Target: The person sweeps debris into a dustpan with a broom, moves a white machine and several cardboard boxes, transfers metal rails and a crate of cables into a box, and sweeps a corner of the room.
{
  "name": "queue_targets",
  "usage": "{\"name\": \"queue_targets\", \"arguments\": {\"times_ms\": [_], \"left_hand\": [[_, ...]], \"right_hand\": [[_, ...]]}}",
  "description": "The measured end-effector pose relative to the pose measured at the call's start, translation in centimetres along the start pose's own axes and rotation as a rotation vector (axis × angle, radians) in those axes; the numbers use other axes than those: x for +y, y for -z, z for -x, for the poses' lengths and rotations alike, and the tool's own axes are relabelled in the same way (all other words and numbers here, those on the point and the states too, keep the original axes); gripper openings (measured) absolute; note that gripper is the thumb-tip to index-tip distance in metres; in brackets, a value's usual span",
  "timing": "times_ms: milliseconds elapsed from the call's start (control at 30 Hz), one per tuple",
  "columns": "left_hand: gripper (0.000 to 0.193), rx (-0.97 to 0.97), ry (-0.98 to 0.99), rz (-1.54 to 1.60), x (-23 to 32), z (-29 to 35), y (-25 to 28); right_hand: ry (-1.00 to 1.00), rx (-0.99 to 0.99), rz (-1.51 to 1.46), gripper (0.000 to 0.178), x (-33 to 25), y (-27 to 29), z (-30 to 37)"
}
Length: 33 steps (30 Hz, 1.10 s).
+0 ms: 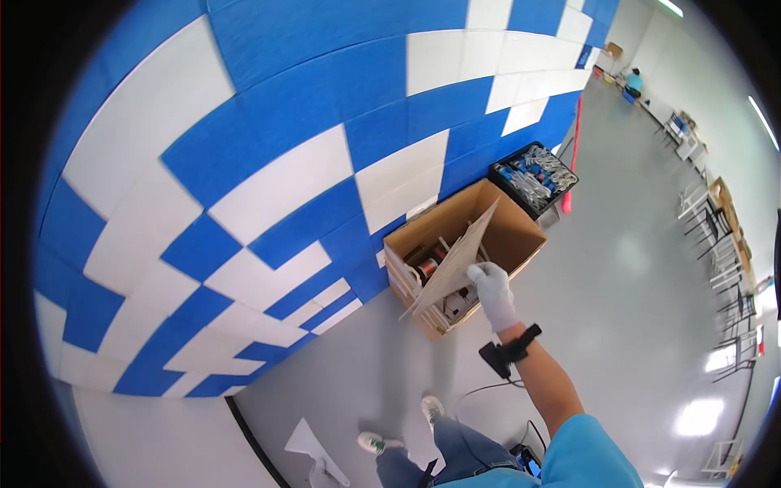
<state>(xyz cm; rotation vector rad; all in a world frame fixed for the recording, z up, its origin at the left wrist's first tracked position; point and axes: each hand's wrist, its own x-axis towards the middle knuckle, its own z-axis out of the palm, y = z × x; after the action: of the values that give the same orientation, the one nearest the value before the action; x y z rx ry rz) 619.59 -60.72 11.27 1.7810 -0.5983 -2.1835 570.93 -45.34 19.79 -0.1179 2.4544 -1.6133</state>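
Observation:
My right hand (pixel 491 291), in a white glove, is closed on the edge of a thin pale flat board (pixel 452 264). The board stands tilted in an open cardboard box (pixel 521 236) by the wall. Beside the board, inside the box, lie a reddish roll-like item (pixel 427 266) and other small things too jumbled to name. At the lower left my gloved left hand (pixel 320 472) grips a white flat tapered piece (pixel 306 440), held low and away from the box.
A black crate (pixel 534 177) of bagged items adjoins the box's far side. The blue and white block wall (pixel 317 171) rises at left. Chairs (pixel 720 260) and boxes line the right wall. A person (pixel 633 83) is far off. A cable (pixel 488 387) hangs near my right wrist.

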Motion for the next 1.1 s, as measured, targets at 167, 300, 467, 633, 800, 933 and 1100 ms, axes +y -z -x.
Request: {"name": "queue_targets", "arguments": {"times_ms": [167, 300, 467, 633, 800, 933, 1100], "left_hand": [[0.022, -0.208, -0.413, -0.255, 4.8, -0.4, -11.0], [0.017, -0.279, -0.350, -0.482, 6.3, -5.4, -18.9], [0.019, -0.418, -0.548, -0.933, 5.1, -15.6, -30.7], [0.018, -0.508, -0.400, -1.099, -0.2, -17.5, -45.3], [0.041, -0.249, -0.388, -1.497, -1.6, -20.8, -55.8], [0.056, 0.143, -0.690, -1.844, -4.9, -21.6, -60.6], [0.042, -0.012, -0.708, -1.744, -11.3, -21.7, -64.3]], "right_hand": [[-0.020, 0.246, 0.329, 0.052, 2.1, 2.6, -4.7], [-0.246, 0.150, 0.258, 0.057, 7.3, 8.8, -1.8], [-0.457, 0.469, 0.512, 0.049, 19.3, 21.1, 5.0], [-0.868, 0.767, 0.539, 0.047, 29.7, 30.1, 18.9], [-1.272, 0.897, 0.512, 0.045, 34.9, 31.2, 29.6], [-1.620, 0.966, 0.367, 0.037, 36.3, 33.0, 32.1], [-1.752, 0.769, 0.183, 0.040, 41.5, 41.8, 29.6]]}}
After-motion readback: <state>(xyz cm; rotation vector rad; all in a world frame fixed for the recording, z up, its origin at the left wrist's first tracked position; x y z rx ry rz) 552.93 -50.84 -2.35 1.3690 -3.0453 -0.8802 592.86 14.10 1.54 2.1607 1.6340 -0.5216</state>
